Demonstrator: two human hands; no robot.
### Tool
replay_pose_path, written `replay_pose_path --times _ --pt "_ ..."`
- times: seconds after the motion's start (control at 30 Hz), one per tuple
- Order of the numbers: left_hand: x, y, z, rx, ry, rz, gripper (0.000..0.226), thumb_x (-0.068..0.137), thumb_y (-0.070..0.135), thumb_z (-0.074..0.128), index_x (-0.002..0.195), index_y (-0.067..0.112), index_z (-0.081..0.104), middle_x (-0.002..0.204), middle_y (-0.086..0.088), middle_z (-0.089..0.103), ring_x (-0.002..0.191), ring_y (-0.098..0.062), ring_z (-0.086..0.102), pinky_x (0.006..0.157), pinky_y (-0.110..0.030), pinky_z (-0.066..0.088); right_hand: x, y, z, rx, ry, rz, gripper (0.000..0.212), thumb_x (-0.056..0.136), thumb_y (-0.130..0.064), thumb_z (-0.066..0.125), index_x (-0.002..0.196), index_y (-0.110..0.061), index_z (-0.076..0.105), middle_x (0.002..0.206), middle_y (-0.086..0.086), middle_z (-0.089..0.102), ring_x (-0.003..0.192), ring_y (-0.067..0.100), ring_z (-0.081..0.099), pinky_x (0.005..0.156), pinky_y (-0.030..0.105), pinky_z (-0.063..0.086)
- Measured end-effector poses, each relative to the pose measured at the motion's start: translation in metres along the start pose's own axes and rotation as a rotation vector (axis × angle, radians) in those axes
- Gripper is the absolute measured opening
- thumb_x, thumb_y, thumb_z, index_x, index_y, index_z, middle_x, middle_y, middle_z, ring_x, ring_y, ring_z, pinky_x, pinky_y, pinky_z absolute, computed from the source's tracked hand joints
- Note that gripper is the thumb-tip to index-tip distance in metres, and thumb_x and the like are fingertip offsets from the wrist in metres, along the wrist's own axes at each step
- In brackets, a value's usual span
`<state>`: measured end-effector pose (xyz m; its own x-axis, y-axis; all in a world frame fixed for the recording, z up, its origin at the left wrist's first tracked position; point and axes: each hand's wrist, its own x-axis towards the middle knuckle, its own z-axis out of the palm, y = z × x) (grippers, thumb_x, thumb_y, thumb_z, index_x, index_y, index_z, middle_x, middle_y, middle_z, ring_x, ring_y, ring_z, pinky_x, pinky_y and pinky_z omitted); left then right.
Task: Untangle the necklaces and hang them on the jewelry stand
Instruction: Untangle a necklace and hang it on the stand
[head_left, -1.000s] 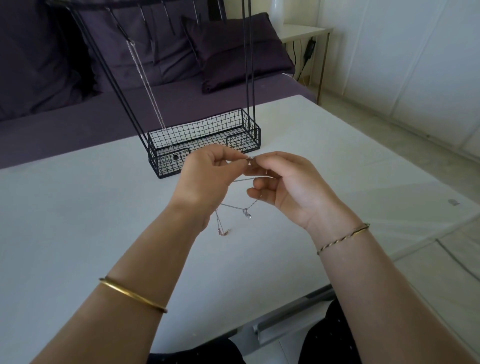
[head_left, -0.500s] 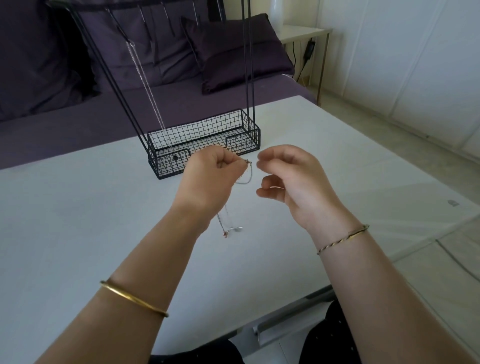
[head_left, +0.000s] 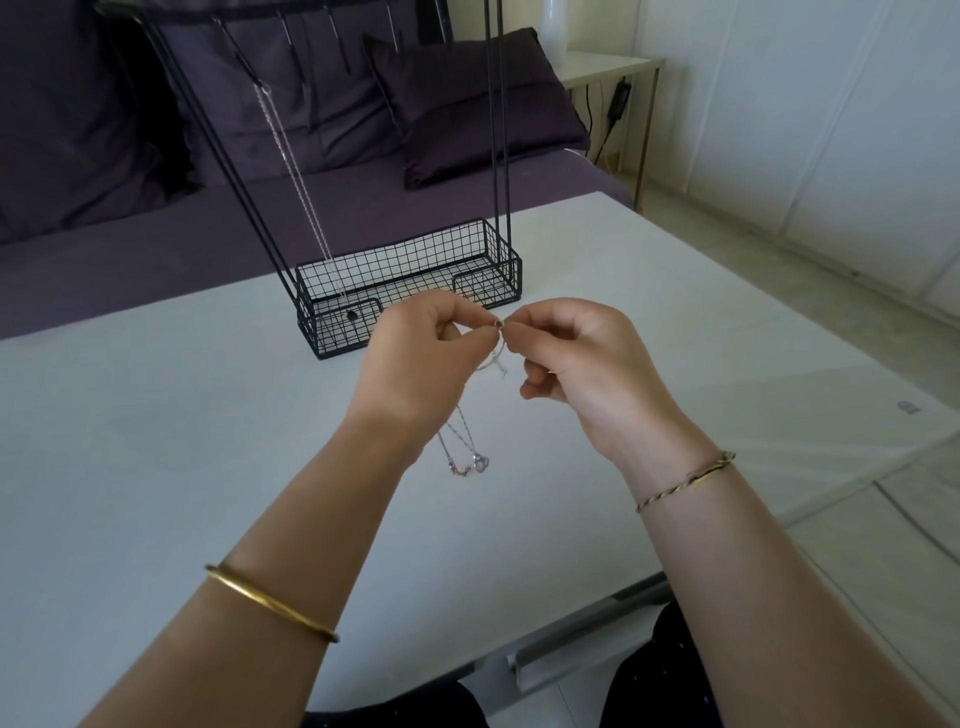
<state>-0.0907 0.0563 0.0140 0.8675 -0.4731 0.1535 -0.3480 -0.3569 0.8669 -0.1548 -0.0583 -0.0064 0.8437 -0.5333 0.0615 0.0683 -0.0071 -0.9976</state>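
Back to the chain has come the right hand (head_left: 587, 364). It and the left hand (head_left: 421, 364) both pinch the top of the tangled necklaces (head_left: 462, 447), fingertips almost touching. Two little charms (head_left: 470, 465) dangle low over the white table (head_left: 156, 441). One silver necklace (head_left: 296, 171) hangs on the one black jewelry stand (head_left: 410, 270), just behind the hands. A purple sofa (head_left: 104, 234) sits behind the table. Bare table lies on both sides, and its right edge drops to the floor.

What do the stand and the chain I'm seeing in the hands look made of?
Jewelry stand: thin metal wire, matte black finish, seen in its grid basket. Necklace: fine silvery metal chain, glinting links; which metal is unclear.
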Motion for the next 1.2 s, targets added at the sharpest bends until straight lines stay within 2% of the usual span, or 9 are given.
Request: replay_pose_path --times 0.1,0.23,0.37,0.43,0.53,0.83,0.9,1.0,1.2 --pt "0.0 0.0 0.001 -0.01 0.009 -0.005 0.007 0.088 0.018 0.064 0.081 0.02 0.066 0.049 0.01 0.04 0.044 -0.003 0.035 0.045 -0.02 0.034 0.0 -0.001 0.0 0.036 -0.019 0.027 0.009 0.086 -0.002 0.064 0.079 -0.008 0.066 0.06 0.002 0.052 0.048 0.008 0.048 0.051 0.022 0.049" --pt "0.0 0.002 0.002 0.024 0.029 0.055 0.011 0.088 0.011 0.06 0.078 0.017 0.062 0.04 0.013 0.036 0.038 -0.003 0.034 0.04 -0.013 0.029 -0.001 -0.008 0.004 0.257 -0.102 0.214 0.014 0.089 -0.001 0.055 0.076 -0.006 0.061 0.074 0.01 0.057 0.045 0.01 0.043 0.045 0.022 0.043" --pt "-0.002 0.004 0.003 0.14 0.037 0.144 0.013 0.088 0.009 0.057 0.079 0.017 0.06 0.049 0.009 0.036 0.041 -0.005 0.034 0.039 -0.015 0.027 0.0 -0.011 0.002 0.333 -0.172 0.384 0.018 0.091 -0.007 0.048 0.074 -0.009 0.052 0.067 0.006 0.049 0.042 0.01 0.029 0.039 0.02 0.029" --pt "-0.003 0.004 0.002 0.187 0.036 0.172 0.013 0.087 0.008 0.057 0.079 0.018 0.061 0.05 0.009 0.036 0.043 -0.005 0.034 0.04 -0.015 0.027 0.0 -0.011 0.001 0.325 -0.2 0.421 0.021 0.092 -0.013 0.049 0.071 -0.01 0.051 0.064 0.004 0.046 0.041 0.009 0.027 0.038 0.018 0.026" --pt "-0.004 0.005 0.003 0.251 0.036 0.21 0.016 0.087 0.008 0.057 0.079 0.022 0.06 0.049 0.008 0.037 0.044 -0.004 0.038 0.041 -0.016 0.029 0.001 -0.01 -0.001 0.288 -0.192 0.407 0.024 0.094 -0.018 0.052 0.071 -0.01 0.053 0.063 0.003 0.044 0.041 0.009 0.028 0.037 0.018 0.028" --pt "-0.004 0.004 0.004 0.337 0.052 0.203 0.013 0.087 0.012 0.057 0.081 0.022 0.061 0.051 0.006 0.039 0.049 -0.009 0.036 0.05 -0.028 0.034 0.002 -0.007 -0.002 0.365 -0.185 0.362 0.023 0.095 -0.003 0.051 0.074 0.001 0.057 0.06 0.007 0.047 0.04 0.008 0.043 0.041 0.02 0.044" --pt "-0.004 0.004 0.004 0.34 0.055 0.208 0.014 0.088 0.012 0.058 0.08 0.023 0.061 0.051 0.006 0.04 0.048 -0.007 0.039 0.049 -0.026 0.035 0.002 -0.007 -0.002 0.392 -0.176 0.37 0.02 0.095 -0.001 0.051 0.076 0.003 0.058 0.059 0.007 0.047 0.04 0.008 0.044 0.042 0.019 0.045" --pt "-0.003 0.004 0.003 0.309 0.045 0.195 0.013 0.087 0.011 0.058 0.081 0.022 0.063 0.05 0.008 0.04 0.046 -0.001 0.042 0.041 -0.015 0.029 0.002 -0.007 -0.001 0.437 -0.149 0.391 0.02 0.094 0.0 0.05 0.076 0.004 0.058 0.057 0.007 0.047 0.038 0.008 0.044 0.041 0.019 0.046" --pt "-0.003 0.002 0.005 0.079 0.043 0.083 0.012 0.089 0.012 0.059 0.087 0.021 0.068 0.047 0.012 0.038 0.037 -0.003 0.034 0.038 -0.012 0.028 0.003 -0.007 -0.002 0.632 -0.108 0.468 0.017 0.094 0.0 0.051 0.078 0.004 0.057 0.049 0.004 0.049 0.038 0.006 0.042 0.04 0.017 0.044"
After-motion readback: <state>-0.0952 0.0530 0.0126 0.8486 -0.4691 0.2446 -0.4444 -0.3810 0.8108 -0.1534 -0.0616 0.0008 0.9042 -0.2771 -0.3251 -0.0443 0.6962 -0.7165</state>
